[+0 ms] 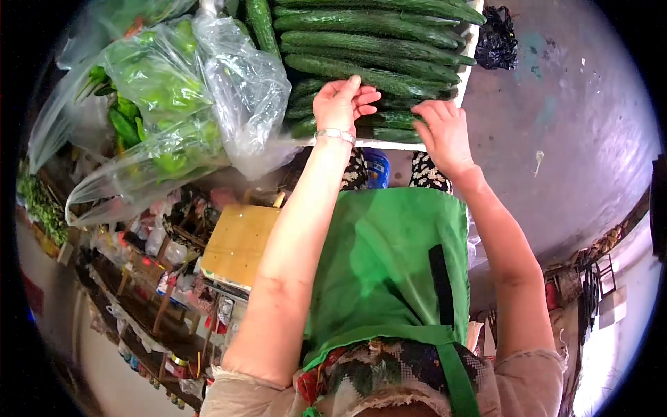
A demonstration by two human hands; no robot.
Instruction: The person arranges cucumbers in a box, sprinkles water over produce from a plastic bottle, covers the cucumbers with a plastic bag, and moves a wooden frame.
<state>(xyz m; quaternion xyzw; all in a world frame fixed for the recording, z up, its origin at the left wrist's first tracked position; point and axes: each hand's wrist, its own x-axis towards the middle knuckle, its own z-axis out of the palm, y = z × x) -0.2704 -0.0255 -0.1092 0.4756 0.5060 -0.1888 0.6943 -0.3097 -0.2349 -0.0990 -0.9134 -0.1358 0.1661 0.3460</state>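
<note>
Long green cucumbers (375,40) lie side by side in rows in a white-edged box (479,42) at the top centre. Over the near part of the rows is my left hand (345,103), a bracelet on its wrist, thumb up against a cucumber and fingers spread, with nothing gripped. At the near right corner of the box my right hand (446,132) has its fingers slightly bent, the thumb apart from them, near the cucumber ends. Its fingertips partly hide those ends, so contact is unclear.
Clear plastic bags (243,90) with green peppers (125,121) stand left of the box. A yellow wooden stool (240,243) is at lower left. A black plastic bag (496,38) lies beyond the box's right edge. A green apron (389,257) covers my lap.
</note>
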